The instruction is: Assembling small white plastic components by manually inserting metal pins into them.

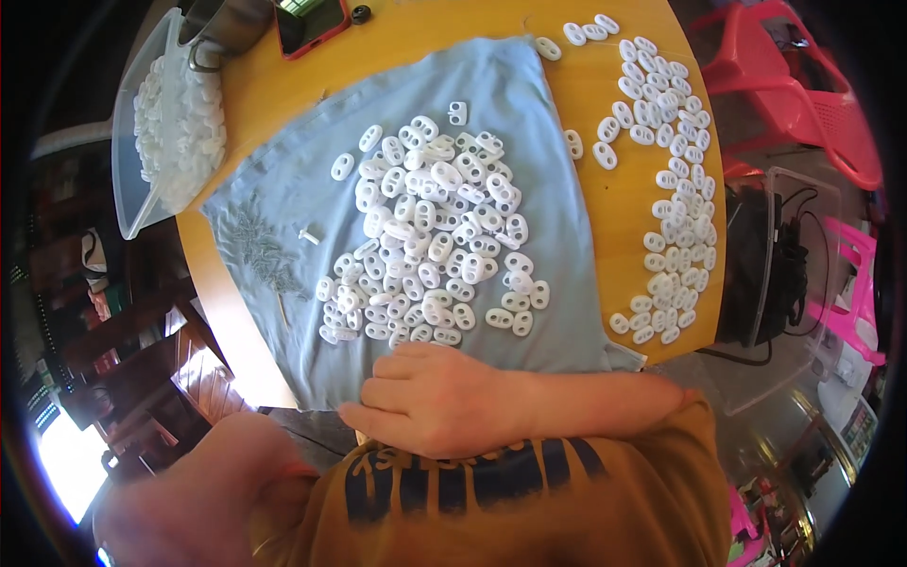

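- A clear plastic tub (pixel 122 161) at far left, tilted in view, holds many small white pieces; their shape is hard to make out there.
- The left forearm (pixel 179 491) is blurred at the lower left; the left hand cannot be made out, so I cannot tell its grip.
- A small white stem-like part (pixel 309 236) lies alone on the blue-grey cloth (pixel 557 246), beside a dark plant motif.
- The white two-holed pieces (pixel 439 248) lie heaped mid-cloth, some overlapping. They look like moulded plastic: likely light, stiff, smooth enough to slide, and hard to break. Thumb and fingertip across the long rounded sides should suit best, leaving both holes free; loose ones at the heap's edge look easiest to lift. The soft cloth may bunch under a sweep.
- The right hand (pixel 435 402) rests at the near edge, just below the heap, back upward and fingers curled in; whether anything is held underneath, I cannot tell.
- More such pieces, the right-hand group (pixel 675 213), spread along the bare yellow tabletop (pixel 624 236), where they probably slide more readily.
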### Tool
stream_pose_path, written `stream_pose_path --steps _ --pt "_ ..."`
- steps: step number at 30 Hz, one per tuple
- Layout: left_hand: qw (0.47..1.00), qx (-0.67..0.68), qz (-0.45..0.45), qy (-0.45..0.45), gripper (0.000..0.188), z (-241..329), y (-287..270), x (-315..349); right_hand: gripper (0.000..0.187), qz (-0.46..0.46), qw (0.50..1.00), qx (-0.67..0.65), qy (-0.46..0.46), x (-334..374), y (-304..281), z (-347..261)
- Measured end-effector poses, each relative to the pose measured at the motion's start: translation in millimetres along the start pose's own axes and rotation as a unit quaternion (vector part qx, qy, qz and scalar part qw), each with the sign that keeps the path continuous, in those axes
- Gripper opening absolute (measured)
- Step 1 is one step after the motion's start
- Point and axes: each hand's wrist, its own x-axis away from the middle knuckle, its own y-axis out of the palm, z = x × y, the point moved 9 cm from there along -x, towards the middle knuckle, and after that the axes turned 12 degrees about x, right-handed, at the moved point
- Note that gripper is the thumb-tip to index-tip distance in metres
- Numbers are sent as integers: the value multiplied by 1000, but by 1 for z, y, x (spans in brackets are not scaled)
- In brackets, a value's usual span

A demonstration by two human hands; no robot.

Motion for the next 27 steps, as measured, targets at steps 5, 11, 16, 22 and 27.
stream_pose_path --steps 5,11,16,22,27 --pt "974 -47 -53 -217 27 -103 70 33 9 16 1000 -2 16 4 12 -3" --pt "916 -125 -295 -243 30 -148 135 85 9 -3 1000 27 -15 6 7 -7" --pt "914 -157 -281 -246 21 -152 127 88 10 -22 999 44 -20 5 6 -11" --pt "932 -132 -259 -216 19 -155 142 81 12 -30 999 27 -17 8 9 -10" --pt "925 -142 -274 -220 14 -162 152 78 12 -40 999 24 -12 7 9 -8"
